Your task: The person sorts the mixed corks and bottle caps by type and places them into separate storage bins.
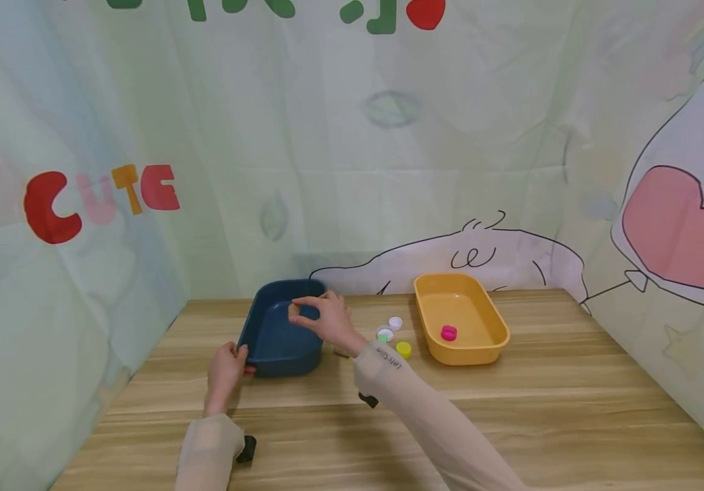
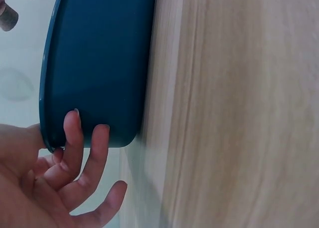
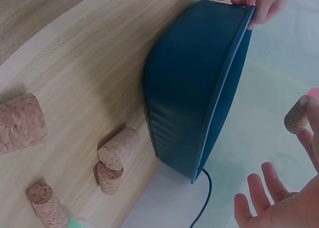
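Observation:
My right hand [image 1: 332, 320] pinches a cork [image 1: 293, 312] between thumb and index finger, above the dark blue bin [image 1: 284, 365]. The other fingers are spread apart from the cork in the right wrist view, where the held cork [image 3: 297, 115] tilts. With my left hand [image 1: 224, 369] I grip the bin's near left corner; in the left wrist view the fingertips [image 2: 74, 123] press the outer wall and the thumb goes over the rim. Beside the bin, several loose corks [image 3: 118, 149] lie on the table, mostly hidden behind my right arm in the head view.
A yellow bin [image 1: 468, 356] stands to the right, holding a pink bottle cap [image 1: 449, 333]. Between the bins lie white caps [image 1: 395, 323], a yellow cap [image 1: 404, 350] and a small green piece [image 1: 383, 337]. A printed cloth [image 1: 340, 170] hangs behind the wooden table [image 1: 542, 409].

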Demonstrator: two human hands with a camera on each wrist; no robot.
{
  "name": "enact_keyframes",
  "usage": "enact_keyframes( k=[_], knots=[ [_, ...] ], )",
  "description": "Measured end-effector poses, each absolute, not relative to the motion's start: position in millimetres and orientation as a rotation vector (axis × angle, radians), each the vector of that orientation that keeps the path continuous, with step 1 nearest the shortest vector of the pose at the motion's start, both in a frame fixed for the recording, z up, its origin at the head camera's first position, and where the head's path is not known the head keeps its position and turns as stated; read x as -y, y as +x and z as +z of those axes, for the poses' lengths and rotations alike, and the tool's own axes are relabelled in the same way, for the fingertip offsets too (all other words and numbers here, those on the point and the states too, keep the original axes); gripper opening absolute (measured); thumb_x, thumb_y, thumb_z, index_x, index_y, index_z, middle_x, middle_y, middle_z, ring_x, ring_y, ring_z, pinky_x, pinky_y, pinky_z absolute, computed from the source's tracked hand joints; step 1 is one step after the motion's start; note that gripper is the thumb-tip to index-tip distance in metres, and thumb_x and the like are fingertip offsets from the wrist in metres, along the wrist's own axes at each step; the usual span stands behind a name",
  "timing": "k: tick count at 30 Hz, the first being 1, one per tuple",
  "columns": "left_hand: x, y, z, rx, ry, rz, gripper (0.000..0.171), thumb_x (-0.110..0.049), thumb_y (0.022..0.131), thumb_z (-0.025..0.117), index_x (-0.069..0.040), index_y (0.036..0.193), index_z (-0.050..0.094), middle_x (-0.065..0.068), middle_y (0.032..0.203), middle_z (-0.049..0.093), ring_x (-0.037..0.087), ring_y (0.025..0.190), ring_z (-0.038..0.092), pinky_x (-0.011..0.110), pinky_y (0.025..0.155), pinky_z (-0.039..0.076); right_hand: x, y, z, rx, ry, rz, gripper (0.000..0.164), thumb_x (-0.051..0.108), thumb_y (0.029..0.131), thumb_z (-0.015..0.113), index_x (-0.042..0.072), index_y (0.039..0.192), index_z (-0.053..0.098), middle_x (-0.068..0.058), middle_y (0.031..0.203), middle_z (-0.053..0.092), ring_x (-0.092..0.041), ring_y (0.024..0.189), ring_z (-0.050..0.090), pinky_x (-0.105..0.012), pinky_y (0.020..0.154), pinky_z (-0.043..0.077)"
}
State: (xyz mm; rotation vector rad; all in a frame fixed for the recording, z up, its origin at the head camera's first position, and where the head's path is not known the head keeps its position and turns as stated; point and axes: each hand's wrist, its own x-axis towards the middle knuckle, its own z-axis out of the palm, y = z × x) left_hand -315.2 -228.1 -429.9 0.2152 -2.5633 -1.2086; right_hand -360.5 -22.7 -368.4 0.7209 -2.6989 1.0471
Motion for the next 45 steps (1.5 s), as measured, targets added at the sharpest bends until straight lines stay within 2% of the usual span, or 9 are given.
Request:
enact_keyframes(
  k=[9, 17, 25, 33, 38, 45],
  knots=[
    [229.3, -317.5, -431.6, 2.565, 0.23, -1.223, 0.031, -0.01, 0.091, 0.041, -0.007, 0.062, 0.031, 0.021, 0.062, 0.063, 0.022, 0.052, 0.065, 0.039, 0.064, 0.052, 22.9, -358.5, -366.5, 2.72, 0.692, 1.038, 0.043, 0.045, 0.079, 0.06, 0.029, 0.119, 0.056, -0.008, 0.113, 0.05, -0.022, 0.095, 0.039, -0.038, 0.075, 0.032],
    [230.0, -317.8, -431.9, 2.575, 0.238, -1.228, 0.031, -0.01, 0.091, 0.041, -0.007, 0.062, 0.031, 0.022, 0.063, 0.064, 0.026, 0.055, 0.066, 0.036, 0.061, 0.051, 23.0, -358.1, -369.0, 2.78, 0.656, 0.984, 0.047, 0.047, 0.08, 0.058, 0.03, 0.123, 0.052, -0.011, 0.115, 0.049, -0.024, 0.095, 0.04, -0.04, 0.076, 0.033],
    [228.6, -317.7, -431.3, 2.583, 0.245, -1.209, 0.031, -0.01, 0.091, 0.04, -0.006, 0.062, 0.032, 0.023, 0.065, 0.064, 0.028, 0.058, 0.066, 0.023, 0.049, 0.041, 20.5, -358.9, -372.6, 2.829, 0.64, 0.94, 0.052, 0.052, 0.08, 0.056, 0.03, 0.126, 0.048, -0.013, 0.12, 0.047, -0.027, 0.1, 0.041, -0.047, 0.08, 0.033],
    [228.9, -317.1, -430.4, 2.585, 0.244, -1.214, 0.03, -0.01, 0.091, 0.04, -0.006, 0.063, 0.032, 0.023, 0.065, 0.064, 0.028, 0.058, 0.066, 0.023, 0.052, 0.044, 18.3, -359.4, -372.0, 2.82, 0.655, 0.964, 0.048, 0.049, 0.081, 0.056, 0.027, 0.124, 0.051, -0.011, 0.115, 0.048, -0.025, 0.097, 0.04, -0.041, 0.076, 0.033],
    [229.4, -317.3, -431.0, 2.584, 0.241, -1.216, 0.03, -0.01, 0.092, 0.04, -0.007, 0.063, 0.031, 0.022, 0.064, 0.064, 0.027, 0.057, 0.066, 0.029, 0.057, 0.048, 17.4, -360.0, -372.5, 2.812, 0.653, 0.963, 0.045, 0.049, 0.082, 0.055, 0.029, 0.122, 0.053, -0.01, 0.116, 0.048, -0.024, 0.097, 0.04, -0.039, 0.075, 0.033],
    [229.4, -318.2, -431.4, 2.588, 0.247, -1.22, 0.03, -0.011, 0.092, 0.04, -0.007, 0.064, 0.03, 0.021, 0.064, 0.064, 0.026, 0.056, 0.066, 0.024, 0.05, 0.041, 14.3, -360.4, -372.9, 2.792, 0.653, 0.988, 0.041, 0.045, 0.083, 0.056, 0.027, 0.12, 0.055, -0.012, 0.122, 0.047, -0.028, 0.107, 0.04, -0.047, 0.083, 0.034]
  ],
)
